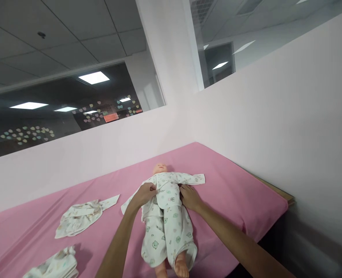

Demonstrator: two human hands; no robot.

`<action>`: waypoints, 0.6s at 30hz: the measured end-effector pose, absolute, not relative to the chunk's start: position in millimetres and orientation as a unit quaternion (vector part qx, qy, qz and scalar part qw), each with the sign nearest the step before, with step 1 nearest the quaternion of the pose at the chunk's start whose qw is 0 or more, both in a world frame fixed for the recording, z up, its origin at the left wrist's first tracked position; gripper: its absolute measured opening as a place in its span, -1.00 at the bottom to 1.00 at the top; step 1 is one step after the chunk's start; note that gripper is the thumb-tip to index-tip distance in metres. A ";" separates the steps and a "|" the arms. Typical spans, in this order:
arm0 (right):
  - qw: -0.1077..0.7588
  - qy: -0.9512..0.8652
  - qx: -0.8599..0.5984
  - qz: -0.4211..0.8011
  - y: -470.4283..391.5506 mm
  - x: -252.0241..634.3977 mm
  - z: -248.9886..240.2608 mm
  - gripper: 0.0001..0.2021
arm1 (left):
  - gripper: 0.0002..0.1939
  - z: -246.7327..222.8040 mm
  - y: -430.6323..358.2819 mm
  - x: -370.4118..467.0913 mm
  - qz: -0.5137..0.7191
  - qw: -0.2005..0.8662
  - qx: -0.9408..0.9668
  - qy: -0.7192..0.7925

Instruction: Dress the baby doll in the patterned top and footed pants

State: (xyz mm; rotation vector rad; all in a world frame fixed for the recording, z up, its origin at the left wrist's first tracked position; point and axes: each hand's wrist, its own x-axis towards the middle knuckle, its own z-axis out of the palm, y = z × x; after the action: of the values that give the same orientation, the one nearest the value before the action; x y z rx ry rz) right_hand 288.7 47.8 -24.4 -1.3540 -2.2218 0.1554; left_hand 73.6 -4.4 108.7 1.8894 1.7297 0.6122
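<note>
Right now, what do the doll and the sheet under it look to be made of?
The doll: probably smooth plastic or vinyl, from the faint sheen on its moulded toes. The pink sheet: matte woven fabric, perhaps cotton, judging by its soft creases.

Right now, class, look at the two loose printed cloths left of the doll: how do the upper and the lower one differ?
The upper cloth has a narrow strip reaching toward the doll; the lower cloth shows none. The upper cloth is fully in view; the lower cloth runs off the bottom edge. Both are whitish with a small print.
</note>
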 end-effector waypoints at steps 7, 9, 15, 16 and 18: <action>0.255 -0.821 -0.508 0.051 44.0 289.5 -20.3 -0.74 | -0.95 95.2 7.1 72.2 0.174 0.182 0.725 0.641; 0.253 -0.821 -0.509 0.049 43.3 289.8 -19.6 -0.74 | -0.95 94.0 9.0 70.5 0.149 0.163 0.732 0.645; 0.250 -0.820 -0.512 0.049 44.6 289.6 -20.2 -0.75 | -0.89 95.5 8.1 65.4 0.116 0.124 0.734 0.658; 0.250 -0.820 -0.512 0.050 44.8 289.5 -20.3 -0.76 | -0.87 94.6 8.0 66.2 0.111 0.110 0.729 0.666; 0.250 -0.820 -0.513 0.052 44.8 289.2 -20.2 -0.76 | -0.84 91.8 7.3 70.6 0.104 0.080 0.717 0.684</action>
State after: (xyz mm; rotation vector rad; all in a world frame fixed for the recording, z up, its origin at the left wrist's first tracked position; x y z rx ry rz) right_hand 289.2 44.8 -20.2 -1.3955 -2.2321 0.1410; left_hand 70.6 7.3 91.8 2.1460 2.0467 0.3111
